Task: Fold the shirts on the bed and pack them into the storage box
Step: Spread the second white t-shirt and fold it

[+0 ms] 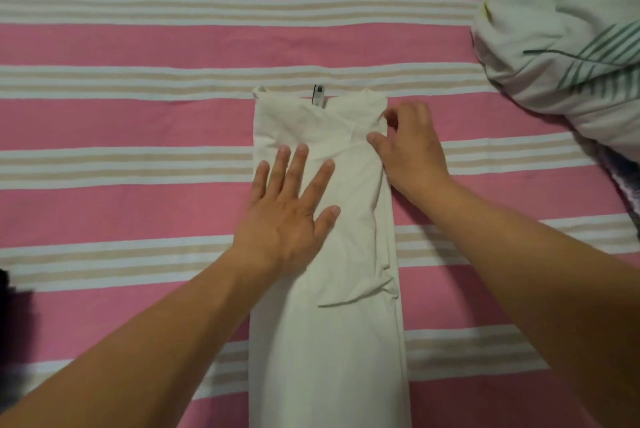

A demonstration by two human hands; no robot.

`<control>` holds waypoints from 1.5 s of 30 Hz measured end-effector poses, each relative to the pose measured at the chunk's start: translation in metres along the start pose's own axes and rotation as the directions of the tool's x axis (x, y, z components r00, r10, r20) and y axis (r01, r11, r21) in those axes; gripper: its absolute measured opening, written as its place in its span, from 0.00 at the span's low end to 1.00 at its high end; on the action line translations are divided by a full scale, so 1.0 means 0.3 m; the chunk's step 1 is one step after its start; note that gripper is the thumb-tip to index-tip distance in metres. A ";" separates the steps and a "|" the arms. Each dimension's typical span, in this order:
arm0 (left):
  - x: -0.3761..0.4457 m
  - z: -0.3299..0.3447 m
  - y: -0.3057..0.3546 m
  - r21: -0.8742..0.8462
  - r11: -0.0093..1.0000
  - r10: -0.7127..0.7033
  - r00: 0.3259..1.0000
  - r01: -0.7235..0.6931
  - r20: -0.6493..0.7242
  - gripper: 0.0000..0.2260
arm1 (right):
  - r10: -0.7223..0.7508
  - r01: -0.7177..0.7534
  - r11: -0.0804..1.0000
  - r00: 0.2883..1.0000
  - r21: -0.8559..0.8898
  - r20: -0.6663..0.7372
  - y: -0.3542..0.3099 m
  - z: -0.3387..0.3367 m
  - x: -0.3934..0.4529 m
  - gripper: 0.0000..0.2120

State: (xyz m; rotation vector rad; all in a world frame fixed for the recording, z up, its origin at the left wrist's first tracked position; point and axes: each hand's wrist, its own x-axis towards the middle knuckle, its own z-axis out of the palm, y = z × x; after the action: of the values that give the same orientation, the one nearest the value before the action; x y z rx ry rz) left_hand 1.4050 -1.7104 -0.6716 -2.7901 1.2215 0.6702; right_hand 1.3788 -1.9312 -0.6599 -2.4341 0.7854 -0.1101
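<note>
The left hand (287, 216) lies palm down with its fingers straight and spread, pressing flat on the white cotton shirt (329, 323) that is folded into a long narrow strip; the fingertips rest on the strip's left half and the thumb points toward its middle. The right hand (408, 150) sits at the strip's upper right edge with its fingers curled: the thumb lies on the cloth and the forefinger bends over the top right corner, so it pinches or nudges the folded edge there, though how much cloth it holds I cannot tell. Both bare forearms reach in from the near edge of the view, the left from the lower left at a slant, the right from the lower right, its wrist resting beside the shirt. The shirt lies in the middle of the pink, white and beige striped bedsheet (138, 46), its long axis running away from the person, crosswise to the stripes, with the collar end farthest off, where a small dark neck label (318, 95) shows. Its near end runs out of view. A rumpled pale quilt with a green leaf print (561, 46) is heaped at the upper right, well apart from the shirt.
</note>
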 end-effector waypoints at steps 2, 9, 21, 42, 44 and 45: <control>-0.007 -0.043 -0.010 -0.042 0.999 0.022 1.000 -0.021 0.014 0.31 | 0.254 -0.236 0.943 0.966 0.236 -0.050 -0.001 -0.011 0.036 0.11; 0.134 -0.282 -0.200 -0.897 0.250 -0.597 0.787 0.365 0.153 0.12 | 0.446 -0.472 0.816 0.881 0.333 0.156 -0.040 -0.087 0.106 0.12; -0.021 -0.357 -0.262 -0.990 -0.049 -0.310 0.940 0.132 0.141 0.10 | 0.207 -0.354 0.667 0.933 0.655 0.293 -0.132 -0.237 -0.059 0.04; -0.574 -0.045 -0.017 -0.865 0.208 -0.480 0.818 0.457 0.317 0.05 | 0.556 -0.769 0.453 0.639 0.451 0.532 -0.019 -0.148 -0.773 0.04; -0.569 -0.046 -0.016 -0.798 0.367 -0.453 0.841 0.478 0.296 0.07 | 0.548 -0.708 0.662 0.682 0.246 0.485 -0.021 -0.144 -0.766 0.05; -0.567 -0.048 -0.011 -0.730 0.492 -0.440 0.859 0.474 0.261 0.08 | 0.508 -0.593 0.803 0.732 0.058 0.453 -0.019 -0.155 -0.755 0.06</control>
State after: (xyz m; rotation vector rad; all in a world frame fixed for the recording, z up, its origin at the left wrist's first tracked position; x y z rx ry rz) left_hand 1.3106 -1.5924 -0.5921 -3.4758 0.0357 1.4592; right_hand 1.1839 -1.8238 -0.5969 -1.8340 1.1922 0.5279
